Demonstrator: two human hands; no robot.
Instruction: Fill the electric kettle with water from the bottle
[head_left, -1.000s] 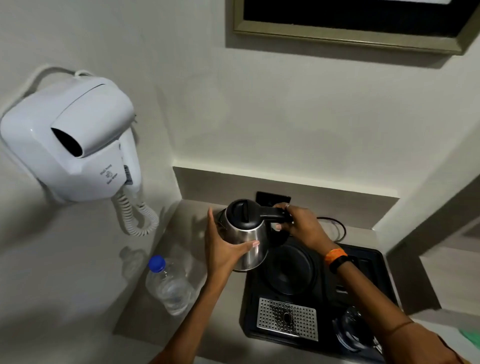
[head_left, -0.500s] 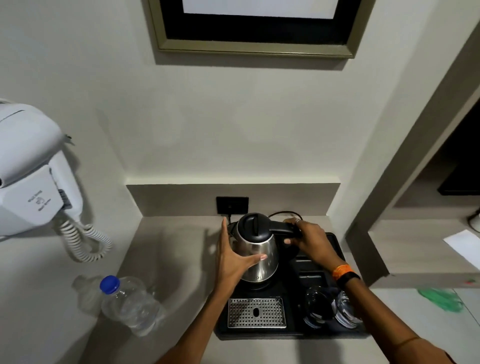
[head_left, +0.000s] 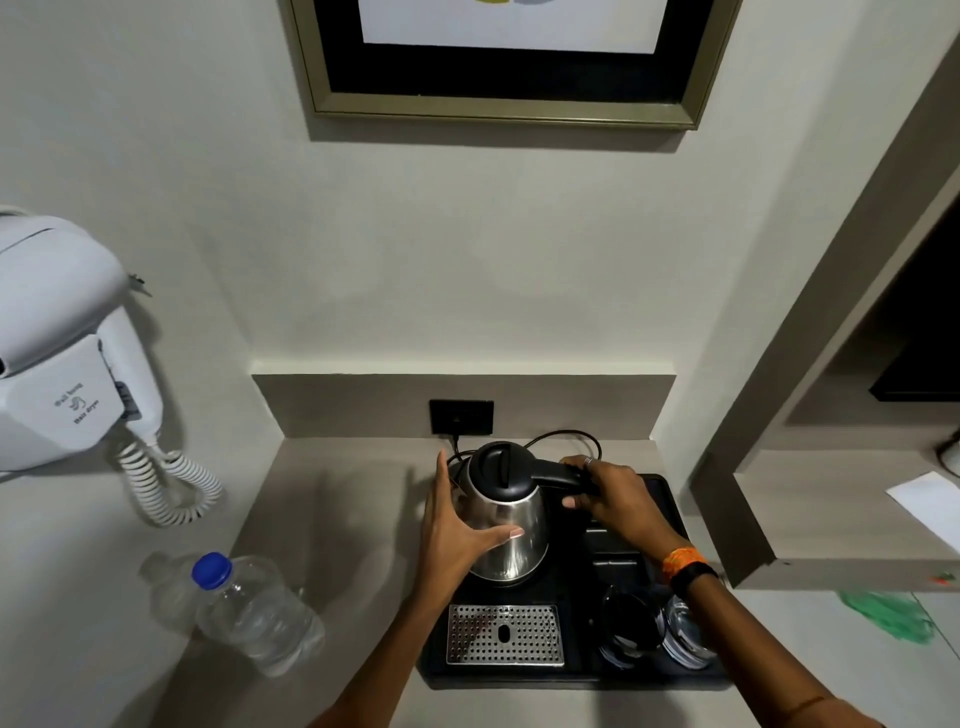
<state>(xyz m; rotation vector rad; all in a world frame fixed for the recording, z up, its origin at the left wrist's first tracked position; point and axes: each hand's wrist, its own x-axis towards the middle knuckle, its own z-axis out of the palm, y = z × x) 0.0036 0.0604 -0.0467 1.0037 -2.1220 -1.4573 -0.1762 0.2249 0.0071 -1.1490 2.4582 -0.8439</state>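
A grey-beige counter (head_left: 337, 519) fills the lower part of the frame, closed in by pale walls at the back and on the left, with a low upstand along the back edge. Nearest, at lower centre, a black tray (head_left: 576, 673) lies on the counter; its front holds a perforated metal grate (head_left: 505, 635) and, to the right, two upturned glasses (head_left: 654, 631) side by side. At lower left the bottle (head_left: 254, 613), clear with a blue cap on, lies tilted on the counter, well apart from the tray.

Both forearms reach up from the bottom edge. The left hand (head_left: 457, 535) lies flat against the steel side of the kettle (head_left: 506, 519), fingers straight and together, thumb spread across the front. The right hand (head_left: 608, 493), with an orange band and a black band at the wrist, has its fingers curled around the kettle's black handle. The kettle stands upright on the rear left part of the tray, lid shut.

Behind it a black cord (head_left: 563, 439) loops on the counter and runs to a black socket (head_left: 461, 417) on the upstand. On the left wall hangs a white hair dryer (head_left: 62, 353) with a coiled cord. At right, a grey shelf unit (head_left: 810, 499) carries a sheet of paper, and something green lies below it. A framed picture (head_left: 509, 57) hangs top centre
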